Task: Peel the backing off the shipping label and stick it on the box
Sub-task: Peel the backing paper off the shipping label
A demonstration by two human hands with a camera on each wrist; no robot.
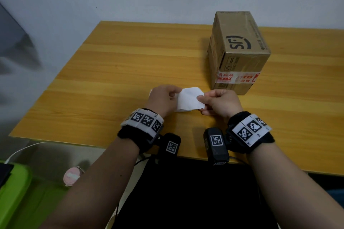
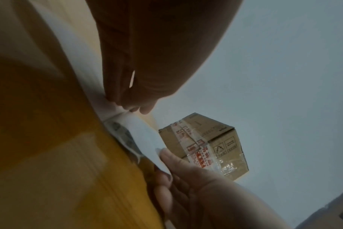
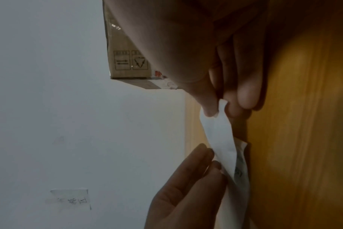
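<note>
Your forearms fill the foreground of the head view, each wrist wrapped in a black band carrying white squares of black-and-white code markers. Past them, your left hand [image 1: 163, 98] and your right hand [image 1: 217, 103] hold the white shipping label [image 1: 189, 99] between them, just above the wooden table [image 1: 115, 65]. Your right thumb and fingertips pinch the label's right edge; your left fingers curl round its left part. From above the sheet reads blank and creased.

Your wrist views add what the head view hides. The left wrist camera shows dark print on a lower layer [image 2: 120, 133] lying under the plain white layer [image 2: 145, 139], with the two parted at that edge; the print is too blurred to read. The right wrist camera shows your right thumb and forefinger gripping a bent corner of the white layer, and a taped paper note [image 3: 70, 199] on the wall with handwriting you cannot make out.

Beyond your right hand stands the cardboard box [image 1: 240, 50], upright on the table, well apart from the label. Its top bears a large "SF" logo; red-and-white printed tape bands its near face below handling symbols.
</note>
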